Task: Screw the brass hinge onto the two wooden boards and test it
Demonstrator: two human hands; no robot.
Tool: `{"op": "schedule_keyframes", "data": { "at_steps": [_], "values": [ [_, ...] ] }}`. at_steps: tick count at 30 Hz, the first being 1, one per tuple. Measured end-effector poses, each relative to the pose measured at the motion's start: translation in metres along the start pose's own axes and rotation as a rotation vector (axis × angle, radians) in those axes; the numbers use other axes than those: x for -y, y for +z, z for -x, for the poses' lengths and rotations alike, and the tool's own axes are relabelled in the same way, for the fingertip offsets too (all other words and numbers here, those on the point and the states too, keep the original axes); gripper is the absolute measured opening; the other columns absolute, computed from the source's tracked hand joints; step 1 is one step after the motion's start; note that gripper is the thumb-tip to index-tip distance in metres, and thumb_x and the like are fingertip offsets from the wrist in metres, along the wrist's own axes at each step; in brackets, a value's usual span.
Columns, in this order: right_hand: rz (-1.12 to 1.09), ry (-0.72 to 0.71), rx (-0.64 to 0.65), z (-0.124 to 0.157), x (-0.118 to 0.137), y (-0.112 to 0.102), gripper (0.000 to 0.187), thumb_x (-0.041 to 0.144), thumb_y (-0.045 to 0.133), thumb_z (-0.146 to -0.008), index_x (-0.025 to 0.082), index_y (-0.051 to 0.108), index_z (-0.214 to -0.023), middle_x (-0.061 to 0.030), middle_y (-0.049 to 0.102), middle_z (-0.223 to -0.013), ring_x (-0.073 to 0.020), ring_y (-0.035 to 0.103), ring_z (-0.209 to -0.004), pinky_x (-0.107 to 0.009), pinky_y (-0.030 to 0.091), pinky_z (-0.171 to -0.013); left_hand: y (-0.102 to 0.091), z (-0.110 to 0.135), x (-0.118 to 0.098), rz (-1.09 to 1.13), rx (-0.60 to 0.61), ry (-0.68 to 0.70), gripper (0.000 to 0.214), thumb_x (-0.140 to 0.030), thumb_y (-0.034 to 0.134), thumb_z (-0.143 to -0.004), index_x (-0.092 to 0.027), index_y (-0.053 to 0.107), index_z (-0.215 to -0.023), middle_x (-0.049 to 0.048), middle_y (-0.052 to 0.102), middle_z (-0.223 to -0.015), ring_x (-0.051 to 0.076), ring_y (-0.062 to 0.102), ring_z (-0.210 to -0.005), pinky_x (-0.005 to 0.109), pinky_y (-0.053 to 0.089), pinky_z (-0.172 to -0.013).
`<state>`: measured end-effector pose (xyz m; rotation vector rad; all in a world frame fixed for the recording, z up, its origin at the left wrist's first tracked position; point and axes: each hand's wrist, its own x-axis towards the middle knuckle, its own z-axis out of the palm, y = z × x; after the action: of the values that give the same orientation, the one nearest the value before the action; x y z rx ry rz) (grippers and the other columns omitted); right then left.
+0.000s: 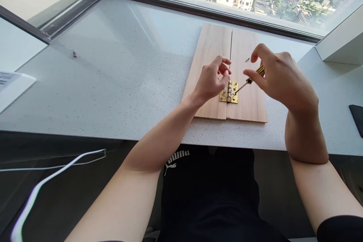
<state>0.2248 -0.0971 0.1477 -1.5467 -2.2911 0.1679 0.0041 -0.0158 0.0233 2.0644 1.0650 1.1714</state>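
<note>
Here the screwdriver is leaning in at a slant, its tip meeting the right leaf of the brass hinge, which is lying across the seam between the left board and the right board, down near their front edge. That slant is looking risky: a push now could be sending the tip skidding off, scratching the wood or jabbing the left hand, which is hovering just beside. The boards are resting loose on the bench, no clamp showing, so a hard twist could be opening the seam and skewing the hinge. And a lone screw is lying on the right board, waiting for a careless knock to send it rolling.

Now the grips! The right hand is holding the screwdriver's handle, thumb and index finger standing well apart, the handle's back end hiding under the palm. The left grip is curling, thumb nearing the fingers; whether it's pinching anything, I'm not able to tell.
</note>
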Motion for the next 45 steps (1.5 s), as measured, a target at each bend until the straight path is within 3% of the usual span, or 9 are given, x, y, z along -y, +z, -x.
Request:
{"op": "schedule_keyframes", "data": {
  "at_steps": [6,12,18,23,29,34,39,43,45],
  "values": [
    [-0.079,-0.044,0.044,0.001,-0.002,-0.007,0.036,0.041,0.074,-0.108,0.034,0.062,-0.141,-0.0126,0.079,-0.124,-0.034,0.074,-0.094,-0.052,0.062,-0.086,-0.003,0.001,-0.008,-0.031,0.01,-0.027,0.038,-0.012,0.067,-0.105,-0.025,0.074,-0.141,0.0069,0.086,-0.109,0.024,0.082,-0.107,0.04,0.068,-0.091],
    [-0.051,-0.07,0.025,-0.005,0.017,0.002,0.019,0.044,0.065,-0.116,0.034,0.066,-0.132,-0.0084,0.079,-0.101,-0.0346,0.073,-0.089,-0.051,0.059,-0.084,-0.003,0.002,-0.009,-0.031,0.025,-0.033,0.042,-0.011,0.07,-0.103,-0.025,0.074,-0.143,0.0076,0.086,-0.113,0.025,0.082,-0.109,0.041,0.067,-0.092],
    [-0.032,-0.097,0.016,-0.004,0.025,0.007,0.023,0.041,0.056,-0.119,0.031,0.07,-0.134,-0.0136,0.079,-0.12,-0.034,0.072,-0.092,-0.053,0.058,-0.089,-0.002,0.001,-0.009,-0.018,0.021,-0.039,0.038,-0.013,0.068,-0.106,-0.024,0.074,-0.142,0.007,0.087,-0.11,0.024,0.082,-0.107,0.041,0.068,-0.094],
    [-0.003,-0.052,-0.044,0.001,0.013,0.004,0.024,0.051,0.062,-0.119,0.033,0.076,-0.126,-0.0088,0.073,-0.091,-0.0345,0.07,-0.085,-0.052,0.058,-0.083,-0.001,0.001,-0.01,-0.021,0.02,-0.038,0.037,-0.014,0.067,-0.106,-0.025,0.074,-0.141,0.0063,0.087,-0.109,0.024,0.083,-0.107,0.041,0.068,-0.096],
    [-0.012,-0.12,0.013,0.004,0.022,0.004,0.021,0.038,0.058,-0.118,0.033,0.071,-0.134,-0.0142,0.079,-0.128,-0.0356,0.075,-0.102,-0.054,0.06,-0.091,-0.001,0.001,-0.01,-0.002,0.029,-0.041,0.04,-0.014,0.069,-0.105,-0.025,0.074,-0.143,0.0072,0.087,-0.109,0.025,0.082,-0.107,0.043,0.068,-0.094],
    [0.004,-0.057,-0.009,-0.003,0.022,0.008,0.016,0.041,0.062,-0.118,0.033,0.069,-0.13,-0.0087,0.077,-0.099,-0.034,0.072,-0.089,-0.05,0.057,-0.083,-0.001,0.001,-0.008,-0.025,0.021,-0.03,0.039,-0.015,0.069,-0.105,-0.025,0.074,-0.142,0.007,0.086,-0.109,0.025,0.082,-0.108,0.039,0.067,-0.089],
    [-0.013,-0.084,0.005,-0.004,0.014,0.005,0.019,0.042,0.06,-0.118,0.034,0.066,-0.134,-0.0111,0.078,-0.114,-0.0347,0.073,-0.096,-0.051,0.058,-0.086,0.0,0.002,-0.008,-0.027,0.034,-0.036,0.041,-0.013,0.069,-0.104,-0.025,0.073,-0.143,0.0067,0.086,-0.11,0.024,0.082,-0.108,0.04,0.067,-0.091],
    [0.005,-0.032,0.011,-0.003,0.017,0.004,0.018,0.039,0.06,-0.117,0.034,0.067,-0.132,-0.0077,0.077,-0.098,-0.0338,0.072,-0.088,-0.05,0.057,-0.083,-0.001,0.002,-0.008,-0.031,0.047,-0.036,0.042,-0.013,0.072,-0.103,-0.026,0.073,-0.143,0.0074,0.086,-0.114,0.025,0.082,-0.11,0.04,0.067,-0.09],
    [0.023,-0.011,-0.015,-0.003,0.018,0.004,0.019,0.036,0.062,-0.115,0.032,0.068,-0.133,-0.0107,0.079,-0.107,-0.0359,0.074,-0.092,-0.053,0.057,-0.086,-0.001,0.002,-0.008,-0.03,0.047,-0.036,0.042,-0.013,0.072,-0.103,-0.026,0.073,-0.143,0.0074,0.086,-0.114,0.025,0.082,-0.11,0.04,0.066,-0.089]
  ]
}}
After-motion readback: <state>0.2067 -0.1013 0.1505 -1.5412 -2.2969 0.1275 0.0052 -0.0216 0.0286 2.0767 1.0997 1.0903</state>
